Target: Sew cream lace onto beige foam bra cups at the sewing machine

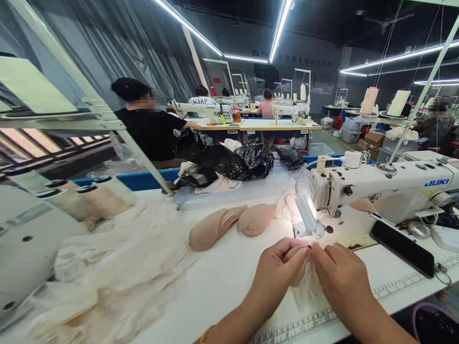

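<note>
Both of my hands meet in front of the sewing machine (380, 186), above the white table. Between thumb and fingers, my left hand (278, 267) grips a beige bra cup (297, 276) with pale fabric (307, 286) hanging below it. My right hand (340, 270) pinches the edge of the same piece, its fingertips close to the left thumb. A small dark spot shows where the fingertips meet; I cannot make out what it is. Just beyond the hands, the machine's lamp (305, 215) lights the needle area. Stacked beige cups (256, 220) lie to the left of it.
A heap of cream lace fabric (118, 267) covers the table's left side, near thread cones (103, 196). A black phone (402, 248) lies at the right, beside a printed ruler strip (304, 327). Black plastic bags (236, 160) sit beyond the table, near a seated co-worker (147, 129).
</note>
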`<control>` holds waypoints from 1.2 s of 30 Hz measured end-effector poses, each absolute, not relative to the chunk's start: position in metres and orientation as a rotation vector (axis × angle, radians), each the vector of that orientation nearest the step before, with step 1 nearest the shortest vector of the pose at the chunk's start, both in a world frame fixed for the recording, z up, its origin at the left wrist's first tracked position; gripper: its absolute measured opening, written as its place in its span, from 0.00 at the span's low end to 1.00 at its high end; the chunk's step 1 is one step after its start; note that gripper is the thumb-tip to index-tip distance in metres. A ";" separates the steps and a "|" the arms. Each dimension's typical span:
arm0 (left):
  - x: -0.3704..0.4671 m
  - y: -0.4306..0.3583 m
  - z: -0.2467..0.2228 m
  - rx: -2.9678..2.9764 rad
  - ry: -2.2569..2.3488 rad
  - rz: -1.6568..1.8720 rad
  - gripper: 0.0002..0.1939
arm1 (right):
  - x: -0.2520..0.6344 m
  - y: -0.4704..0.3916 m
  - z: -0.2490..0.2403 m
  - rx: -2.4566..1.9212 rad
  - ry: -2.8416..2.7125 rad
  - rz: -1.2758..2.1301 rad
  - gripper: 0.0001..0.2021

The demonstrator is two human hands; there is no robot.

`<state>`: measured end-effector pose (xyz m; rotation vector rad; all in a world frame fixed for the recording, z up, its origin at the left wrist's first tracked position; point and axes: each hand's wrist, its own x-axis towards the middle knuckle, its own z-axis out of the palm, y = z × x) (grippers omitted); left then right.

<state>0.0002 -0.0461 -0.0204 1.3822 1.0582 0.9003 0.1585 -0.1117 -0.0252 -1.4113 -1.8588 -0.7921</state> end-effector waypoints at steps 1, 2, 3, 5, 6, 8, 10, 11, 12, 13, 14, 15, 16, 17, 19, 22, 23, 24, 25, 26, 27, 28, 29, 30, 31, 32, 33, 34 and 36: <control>0.000 -0.046 -0.021 1.390 1.058 0.900 0.16 | 0.159 -0.111 -0.025 -1.411 -1.866 -0.796 0.11; 0.000 -0.045 -0.021 1.402 1.057 0.898 0.16 | 0.160 -0.111 -0.026 -1.410 -1.871 -0.797 0.11; 0.001 -0.045 -0.021 1.418 1.056 0.896 0.15 | 0.160 -0.111 -0.027 -1.409 -1.877 -0.791 0.11; 0.001 -0.045 -0.021 1.445 1.059 0.894 0.15 | 0.162 -0.111 -0.028 -1.399 -1.887 -0.762 0.11; 0.002 -0.045 -0.021 1.451 1.060 0.894 0.14 | 0.162 -0.111 -0.029 -1.397 -1.888 -0.733 0.11; 0.002 -0.045 -0.021 1.437 1.055 0.890 0.14 | 0.163 -0.112 -0.030 -1.411 -1.868 -0.626 0.10; 0.002 -0.046 -0.021 1.394 1.041 0.882 0.15 | 0.165 -0.113 -0.030 -1.445 -1.811 -0.439 0.09; 0.002 -0.046 -0.021 1.368 1.031 0.877 0.16 | 0.165 -0.113 -0.029 -1.462 -1.776 -0.324 0.09; 0.002 -0.046 -0.021 1.341 1.023 0.873 0.16 | 0.166 -0.113 -0.029 -1.475 -1.744 -0.204 0.10; 0.002 -0.046 -0.021 1.319 1.014 0.870 0.16 | 0.167 -0.113 -0.029 -1.487 -1.722 -0.088 0.10; 0.002 -0.046 -0.021 1.305 1.007 0.870 0.17 | 0.168 -0.112 -0.029 -1.498 -1.711 0.016 0.09; 0.002 -0.046 -0.021 1.300 1.004 0.872 0.17 | 0.170 -0.111 -0.030 -1.511 -1.710 0.101 0.08; 0.002 -0.046 -0.021 1.302 1.005 0.880 0.17 | 0.171 -0.110 -0.032 -1.527 -1.707 0.157 0.09; 0.002 -0.046 -0.020 1.305 1.011 0.892 0.17 | 0.173 -0.109 -0.034 -1.547 -1.703 0.188 0.11; 0.001 -0.046 -0.019 1.313 1.025 0.915 0.17 | 0.177 -0.108 -0.037 -1.582 -1.694 0.202 0.14; 0.000 -0.045 -0.018 1.310 1.026 0.929 0.18 | 0.182 -0.111 -0.034 -1.556 -1.725 0.275 0.11; 0.000 -0.044 -0.018 1.304 1.021 0.925 0.18 | 0.182 -0.112 -0.031 -1.537 -1.726 0.332 0.09; 0.000 -0.044 -0.019 1.293 1.015 0.915 0.19 | 0.183 -0.113 -0.026 -1.526 -1.710 0.395 0.09; 0.000 -0.044 -0.020 1.281 1.004 0.897 0.19 | 0.183 -0.114 -0.021 -1.521 -1.680 0.459 0.10; 0.000 -0.043 -0.020 1.269 0.990 0.873 0.20 | 0.182 -0.114 -0.015 -1.519 -1.645 0.516 0.11; 0.000 -0.043 -0.021 1.261 0.972 0.852 0.20 | 0.181 -0.114 -0.009 -1.514 -1.616 0.565 0.12; 0.000 -0.044 -0.021 1.262 0.951 0.836 0.21 | 0.180 -0.112 -0.004 -1.506 -1.602 0.608 0.11; 0.000 -0.044 -0.020 1.274 0.926 0.823 0.20 | 0.179 -0.111 0.000 -1.496 -1.601 0.645 0.10; -0.001 -0.045 -0.019 1.297 0.901 0.812 0.20 | 0.178 -0.109 0.002 -1.487 -1.610 0.676 0.08; -0.001 -0.046 -0.017 1.330 0.877 0.803 0.18 | 0.177 -0.107 0.004 -1.485 -1.622 0.702 0.07; -0.002 -0.047 -0.015 1.375 0.858 0.797 0.17 | 0.177 -0.105 0.004 -1.490 -1.633 0.724 0.08; -0.003 -0.048 -0.013 1.432 0.844 0.793 0.14 | 0.177 -0.104 0.004 -1.495 -1.642 0.741 0.10; -0.003 -0.049 -0.010 1.500 0.839 0.793 0.12 | 0.178 -0.103 0.003 -1.495 -1.650 0.758 0.11; -0.005 -0.049 -0.007 1.659 0.840 0.818 0.06 | 0.181 -0.104 0.001 -1.482 -1.660 0.794 0.12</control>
